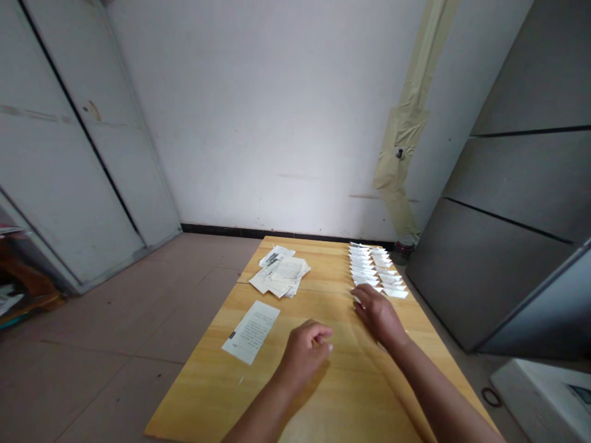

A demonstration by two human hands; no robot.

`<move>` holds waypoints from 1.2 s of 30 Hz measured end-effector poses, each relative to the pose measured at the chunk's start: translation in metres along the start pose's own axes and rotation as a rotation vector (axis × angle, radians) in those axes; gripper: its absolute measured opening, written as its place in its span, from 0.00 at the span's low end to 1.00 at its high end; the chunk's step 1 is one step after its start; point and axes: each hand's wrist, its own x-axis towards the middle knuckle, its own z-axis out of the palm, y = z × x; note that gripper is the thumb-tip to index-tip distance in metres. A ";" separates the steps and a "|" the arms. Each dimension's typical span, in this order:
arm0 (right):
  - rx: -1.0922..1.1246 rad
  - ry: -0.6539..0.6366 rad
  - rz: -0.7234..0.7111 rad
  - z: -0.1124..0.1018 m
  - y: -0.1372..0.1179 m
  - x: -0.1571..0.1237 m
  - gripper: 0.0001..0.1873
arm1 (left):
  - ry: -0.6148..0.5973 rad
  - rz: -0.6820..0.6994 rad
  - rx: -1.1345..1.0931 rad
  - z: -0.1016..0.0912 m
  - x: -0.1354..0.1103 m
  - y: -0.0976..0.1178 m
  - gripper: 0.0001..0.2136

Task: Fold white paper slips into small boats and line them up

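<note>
My left hand (305, 349) hovers over the middle of the wooden table with its fingers loosely curled. A gap shows between thumb and index finger, with nothing in it. At the near end of the rows of folded white paper slips (362, 266), my right hand (379, 315) is bent with its fingertips close together. A small white bit, apparently a folded slip, shows at those fingertips, mostly hidden by the hand. To the left of my left hand, one printed paper sheet (253, 332) lies flat. Farther back is a loose, overlapping pile of printed sheets (287, 274).
The wooden table (207, 394) reaches nearly to the white wall (277, 123). A grey cabinet (508, 246) stands close on the right, with a white box (530, 394) on the floor before it. Pale cupboard doors (92, 154) are at the left.
</note>
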 end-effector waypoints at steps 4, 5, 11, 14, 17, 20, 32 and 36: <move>0.136 -0.049 -0.062 0.026 -0.062 -0.006 0.09 | 0.198 0.108 0.418 -0.040 0.039 0.002 0.11; 0.137 -0.060 -0.044 0.032 -0.072 -0.007 0.09 | 0.246 0.091 0.539 -0.049 0.050 0.000 0.12; 0.038 -0.064 -0.078 0.060 -0.092 -0.013 0.10 | 0.111 -0.054 0.951 -0.073 0.099 -0.017 0.18; -0.002 -0.043 -0.129 0.067 -0.090 -0.015 0.10 | 0.075 -0.099 0.963 -0.070 0.106 -0.027 0.16; -0.005 -0.038 -0.145 0.070 -0.087 -0.018 0.09 | 0.027 -0.111 0.947 -0.072 0.108 -0.035 0.14; -0.003 -0.042 -0.153 0.071 -0.086 -0.019 0.09 | -0.013 -0.093 0.903 -0.082 0.114 -0.039 0.14; 0.025 -0.046 -0.132 0.074 -0.085 -0.020 0.10 | -0.303 -0.088 0.650 -0.154 0.011 -0.042 0.25; 0.047 -0.060 -0.121 0.071 -0.086 -0.020 0.11 | -0.269 -0.025 0.794 -0.137 -0.022 -0.048 0.28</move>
